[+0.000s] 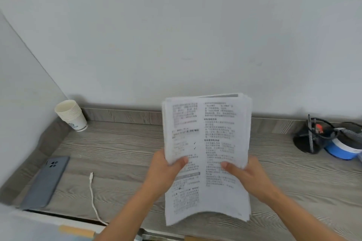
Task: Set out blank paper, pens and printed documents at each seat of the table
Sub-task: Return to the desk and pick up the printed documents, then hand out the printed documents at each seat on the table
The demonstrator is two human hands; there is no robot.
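A stack of printed documents (207,143), white sheets with two columns of black text, is held up above the grey wood-grain counter (121,152). My left hand (166,170) grips the stack's left edge, thumb on the front page. My right hand (244,174) grips the right edge the same way, thumb on the front. The sheets' lower end curves toward me. A black mesh pen holder (313,137) with pens in it stands at the far right. No blank paper is in view.
A stack of paper cups (71,115) stands in the back left corner. A grey phone (46,182) lies face down at the left, a white charging cable (92,193) beside it. A blue and white round container (342,148) sits by the pen holder. The wall is close behind.
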